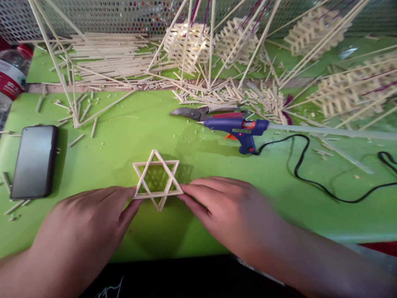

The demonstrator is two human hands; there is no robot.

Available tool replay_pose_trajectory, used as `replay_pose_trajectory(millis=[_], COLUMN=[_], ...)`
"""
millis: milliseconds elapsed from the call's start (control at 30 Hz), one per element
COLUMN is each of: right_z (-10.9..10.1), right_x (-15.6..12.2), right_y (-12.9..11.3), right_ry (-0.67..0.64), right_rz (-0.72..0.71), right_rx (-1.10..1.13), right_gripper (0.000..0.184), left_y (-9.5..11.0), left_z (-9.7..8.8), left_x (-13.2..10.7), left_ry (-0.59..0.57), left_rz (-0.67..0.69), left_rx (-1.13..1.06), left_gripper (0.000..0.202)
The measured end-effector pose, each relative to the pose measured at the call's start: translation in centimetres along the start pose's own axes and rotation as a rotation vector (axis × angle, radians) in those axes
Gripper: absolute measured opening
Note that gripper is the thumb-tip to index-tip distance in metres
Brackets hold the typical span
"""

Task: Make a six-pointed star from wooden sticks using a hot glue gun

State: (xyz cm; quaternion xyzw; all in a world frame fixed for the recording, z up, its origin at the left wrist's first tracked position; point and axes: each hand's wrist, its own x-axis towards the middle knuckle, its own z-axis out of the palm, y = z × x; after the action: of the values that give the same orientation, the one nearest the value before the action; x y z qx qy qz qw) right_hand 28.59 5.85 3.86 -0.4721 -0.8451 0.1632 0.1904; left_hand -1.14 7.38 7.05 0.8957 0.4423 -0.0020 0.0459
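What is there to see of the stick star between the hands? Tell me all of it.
The star is a flat six-pointed shape of two overlapping triangles, one pointing up and one down, built from thin, straight, pale sticks that look like wood. It looks whole. It lies flat on the green surface, which shows through its gaps. The fingertips of the left hand touch its left side, and those of the right hand touch its right corner.
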Motion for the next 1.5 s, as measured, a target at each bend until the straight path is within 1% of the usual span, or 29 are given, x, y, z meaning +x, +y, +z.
replay_pose_trajectory(millis=[200, 333, 500, 700, 933, 1033, 1133, 1200, 1300, 1367, 1500], right_z=[0.0, -0.2, -0.2, -0.3, -0.1, -0.3, -1.2, -1.8, -2.0, -1.5, -0.4], right_x=[0.1, 0.1, 0.1, -0.1, 0.5, 0.4, -0.1, -0.5, -0.7, -0.5, 0.1], right_y=[0.0, -0.1, -0.2, -0.1, -0.4, -0.3, 0.2, 0.7, 1.0, 0.9, 0.4], right_ry=[0.0, -0.02, -0.032, -0.065, -0.027, -0.014, -0.046, -0.053, -0.027, -0.036, -0.092], right_rz=[-0.008, 0.009, 0.002, 0.031, -0.007, -0.005, 0.001, 0.012, 0.056, 0.076, 0.088], right_rx=[0.007, -0.022, -0.03, -0.026, -0.06, -0.079, -0.089, -0.106, -0.124, -0.106, -0.066], right_gripper=[0.021, 0.022, 0.023, 0.021, 0.024, 0.021, 0.012, 0.007, 0.008, 0.009, 0.006], left_y=[0.2, 0.1, -0.2, -0.2, -0.2, -0.6, -0.7, -0.6, -0.4, -0.3, -0.1], left_z=[0.0, -0.1, -0.1, -0.1, 0.2, 0.0, -0.5, -0.9, -1.2, -1.1, -0.5], left_x=[0.1, 0.2, 0.2, 0.4, 0.2, -0.2, -0.7, -0.8, -0.8, -0.6, -0.2], left_ry=[0.009, 0.01, -0.005, -0.028, -0.031, -0.049, -0.076, -0.068, -0.018, -0.024, -0.124], left_rz=[-0.008, 0.003, 0.001, -0.009, -0.016, -0.037, -0.094, -0.123, -0.128, -0.113, -0.094], left_rx=[-0.004, -0.02, -0.031, -0.023, -0.013, -0.02, 0.014, 0.044, 0.051, 0.037, -0.009], left_gripper=[0.05, 0.053, 0.053, 0.053, 0.053, 0.053, 0.061, 0.066, 0.069, 0.066, 0.045])
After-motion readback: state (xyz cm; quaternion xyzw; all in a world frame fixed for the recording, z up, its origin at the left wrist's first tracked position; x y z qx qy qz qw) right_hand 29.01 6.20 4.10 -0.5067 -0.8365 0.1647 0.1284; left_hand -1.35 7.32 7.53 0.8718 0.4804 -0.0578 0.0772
